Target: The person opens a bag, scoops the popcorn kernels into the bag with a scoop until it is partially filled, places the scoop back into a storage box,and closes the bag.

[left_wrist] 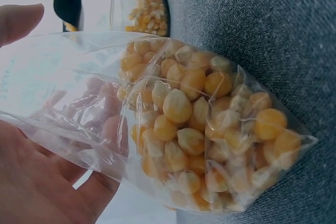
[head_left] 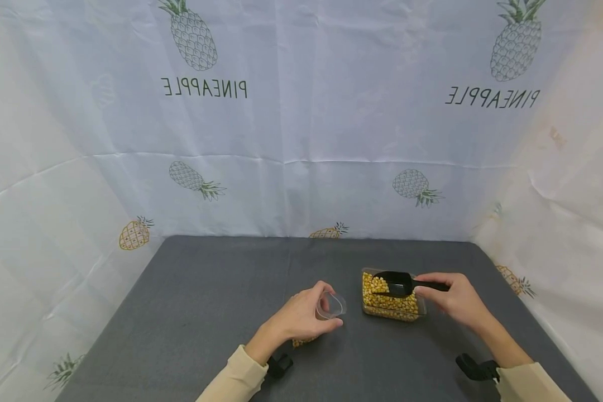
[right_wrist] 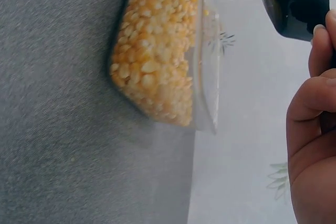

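Observation:
My left hand point(head_left: 298, 315) holds a clear plastic bag point(left_wrist: 194, 124), thumb and fingers spread round its open mouth. Yellow corn kernels fill the bag's lower part, which sits on the dark cloth in the left wrist view. To the right, a clear rectangular container point(head_left: 422, 307) is filled with corn kernels point(right_wrist: 152, 56). My right hand point(head_left: 457, 298) grips the handle of a black scoop point(head_left: 399, 283) above that container. A few kernels show at the scoop's lip in the left wrist view; the right wrist view hides the scoop's inside.
A dark grey cloth point(head_left: 206, 290) covers the table. Behind it hangs a pale curtain point(head_left: 291, 123) printed with pineapples, with pale sheeting on both sides too. Each wrist wears a black strap point(head_left: 280, 365).

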### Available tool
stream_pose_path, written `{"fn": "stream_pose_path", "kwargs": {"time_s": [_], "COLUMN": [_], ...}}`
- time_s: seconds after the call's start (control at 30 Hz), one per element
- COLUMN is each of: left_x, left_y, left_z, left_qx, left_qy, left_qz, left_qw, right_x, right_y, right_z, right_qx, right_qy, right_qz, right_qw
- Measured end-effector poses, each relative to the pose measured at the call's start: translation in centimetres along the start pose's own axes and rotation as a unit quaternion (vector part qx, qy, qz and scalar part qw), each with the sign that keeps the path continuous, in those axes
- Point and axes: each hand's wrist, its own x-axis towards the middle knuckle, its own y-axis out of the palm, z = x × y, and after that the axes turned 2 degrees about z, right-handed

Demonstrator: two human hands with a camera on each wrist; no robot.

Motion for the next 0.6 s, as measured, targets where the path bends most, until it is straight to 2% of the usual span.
{"fn": "stream_pose_path", "kwargs": {"time_s": [0.23,0.6], "left_x": [0.0,0.0], "left_y": [0.0,0.1], "left_z": [0.0,0.2], "left_qx": [0.003,0.0], "left_qy": [0.003,0.004], "left_qz": [-0.004,-0.005], "left_qw": [1.0,1.0], "right_x": [0.0,0.3], "right_y": [0.3,1.2], "right_z": [1.0,2.2], "right_qx": [0.007,0.023], "right_qy": [-0.03,-0.052], "right_qz": [-0.001,0.004], "right_qw": [0.9995,0.9984]}}
